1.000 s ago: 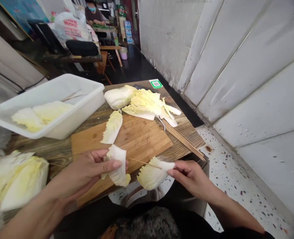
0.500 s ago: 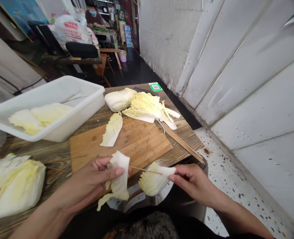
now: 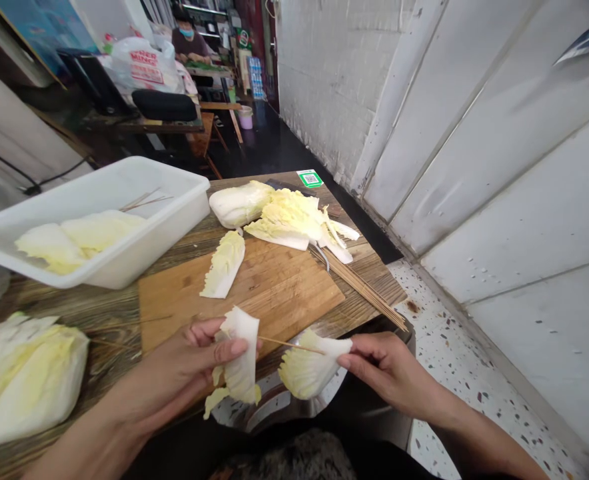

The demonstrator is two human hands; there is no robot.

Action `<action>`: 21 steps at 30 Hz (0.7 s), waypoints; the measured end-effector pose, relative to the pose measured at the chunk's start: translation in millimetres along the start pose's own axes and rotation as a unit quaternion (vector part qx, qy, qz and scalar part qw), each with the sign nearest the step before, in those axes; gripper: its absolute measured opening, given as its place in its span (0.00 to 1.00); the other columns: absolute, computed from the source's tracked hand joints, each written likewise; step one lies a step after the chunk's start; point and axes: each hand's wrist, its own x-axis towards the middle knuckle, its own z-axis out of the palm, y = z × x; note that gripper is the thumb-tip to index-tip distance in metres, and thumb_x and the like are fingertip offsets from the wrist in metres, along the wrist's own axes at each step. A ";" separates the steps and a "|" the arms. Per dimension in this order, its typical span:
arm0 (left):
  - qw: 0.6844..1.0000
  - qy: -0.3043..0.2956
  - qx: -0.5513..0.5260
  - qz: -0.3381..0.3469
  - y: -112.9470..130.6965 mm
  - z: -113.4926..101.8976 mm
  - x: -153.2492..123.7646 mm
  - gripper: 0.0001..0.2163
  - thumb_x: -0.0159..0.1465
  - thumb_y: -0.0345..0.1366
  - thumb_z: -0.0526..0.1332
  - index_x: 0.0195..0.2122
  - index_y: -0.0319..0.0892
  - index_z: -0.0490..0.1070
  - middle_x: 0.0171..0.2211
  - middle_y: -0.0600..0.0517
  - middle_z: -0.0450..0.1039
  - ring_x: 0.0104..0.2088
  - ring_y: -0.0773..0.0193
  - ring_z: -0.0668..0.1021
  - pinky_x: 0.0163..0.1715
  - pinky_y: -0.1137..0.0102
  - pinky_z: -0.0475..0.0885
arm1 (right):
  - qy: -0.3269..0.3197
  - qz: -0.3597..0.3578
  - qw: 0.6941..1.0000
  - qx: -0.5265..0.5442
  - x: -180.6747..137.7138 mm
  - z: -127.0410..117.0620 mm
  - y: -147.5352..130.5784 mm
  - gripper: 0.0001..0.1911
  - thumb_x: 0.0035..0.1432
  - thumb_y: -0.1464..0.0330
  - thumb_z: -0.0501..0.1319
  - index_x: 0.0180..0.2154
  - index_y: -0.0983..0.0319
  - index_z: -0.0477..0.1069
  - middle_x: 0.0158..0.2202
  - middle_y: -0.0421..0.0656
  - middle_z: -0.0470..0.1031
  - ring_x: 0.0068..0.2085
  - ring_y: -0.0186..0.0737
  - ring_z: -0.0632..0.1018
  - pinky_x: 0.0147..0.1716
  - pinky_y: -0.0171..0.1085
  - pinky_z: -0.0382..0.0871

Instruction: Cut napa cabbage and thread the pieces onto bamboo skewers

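My left hand (image 3: 199, 353) pinches a white piece of napa cabbage leaf (image 3: 243, 360), its ragged yellow edge hanging down. Between the two hands runs a thin bamboo skewer (image 3: 287, 344), coming out beside the left leaf and meeting a second leaf piece (image 3: 307, 367). That piece is pinched at its white end by my right hand (image 3: 379, 363). Whether the skewer goes through the left leaf is hidden by my fingers. Just beyond, a wooden cutting board (image 3: 284, 287) carries one cut cabbage leaf (image 3: 224, 263).
A white plastic tub (image 3: 149, 233) with leaves and skewers stands at left. Cabbage halves (image 3: 39, 380) lie near left; a cabbage (image 3: 239, 203) and loose leaves (image 3: 294, 217) sit at the back. A skewer bundle (image 3: 369, 290) lies right. A masked person (image 3: 189, 43) sits far behind.
Both hands stay almost in place with the leaves and skewer. The dangling strip of the left leaf has shifted slightly right. The view has shifted a little.
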 end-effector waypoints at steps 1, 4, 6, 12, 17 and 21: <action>1.000 0.001 0.001 0.000 -1.0 -1.6 1.1 0.18 0.40 0.34 0.80 0.33 0.44 0.83 0.26 0.52 0.82 0.26 0.66 0.81 0.31 0.75 0.77 | -0.001 0.002 1.000 0.000 0.1 -0.1 0.2 0.21 0.68 0.56 0.55 0.28 0.65 0.70 0.24 0.36 0.62 0.27 0.31 0.62 0.27 0.31 0.57; 1.000 -0.004 0.014 0.008 -4.1 -6.4 4.1 0.18 0.43 0.35 0.79 0.36 0.44 0.83 0.28 0.51 0.83 0.28 0.64 0.82 0.33 0.72 0.79 | -0.007 0.007 1.000 0.001 -0.1 -0.2 0.2 0.21 0.68 0.56 0.55 0.30 0.64 0.71 0.24 0.37 0.64 0.27 0.32 0.64 0.27 0.31 0.58; 1.000 -0.010 0.024 0.015 -5.5 -8.5 5.1 0.17 0.44 0.35 0.78 0.37 0.44 0.83 0.29 0.50 0.83 0.28 0.65 0.82 0.33 0.73 0.79 | -0.010 0.009 1.000 0.000 -0.4 -0.3 -0.3 0.21 0.68 0.56 0.55 0.30 0.64 0.72 0.24 0.38 0.65 0.27 0.32 0.64 0.28 0.31 0.58; 0.998 -0.039 0.043 0.028 -5.4 -6.3 3.4 0.14 0.45 0.36 0.78 0.34 0.45 0.83 0.26 0.52 0.82 0.27 0.67 0.80 0.31 0.76 0.76 | -0.020 0.005 1.000 -0.007 -0.5 -2.9 -4.8 0.21 0.68 0.56 0.55 0.29 0.64 0.70 0.24 0.37 0.63 0.27 0.31 0.63 0.27 0.31 0.57; 0.994 -0.020 0.107 0.026 -8.1 -13.1 2.8 0.16 0.42 0.40 0.79 0.32 0.45 0.83 0.28 0.52 0.82 0.30 0.66 0.80 0.35 0.75 0.75 | -0.038 -0.005 0.999 -0.035 -0.4 -8.1 -8.8 0.19 0.67 0.59 0.57 0.27 0.64 0.69 0.23 0.35 0.62 0.25 0.29 0.62 0.25 0.29 0.56; 0.954 0.036 0.289 0.068 -11.1 -22.9 1.3 0.13 0.43 0.43 0.76 0.28 0.45 0.82 0.29 0.52 0.82 0.29 0.65 0.79 0.31 0.76 0.72 | -0.054 -0.025 0.995 -0.084 -2.9 -13.5 -10.5 0.19 0.68 0.61 0.57 0.27 0.64 0.69 0.22 0.35 0.64 0.24 0.29 0.63 0.25 0.29 0.56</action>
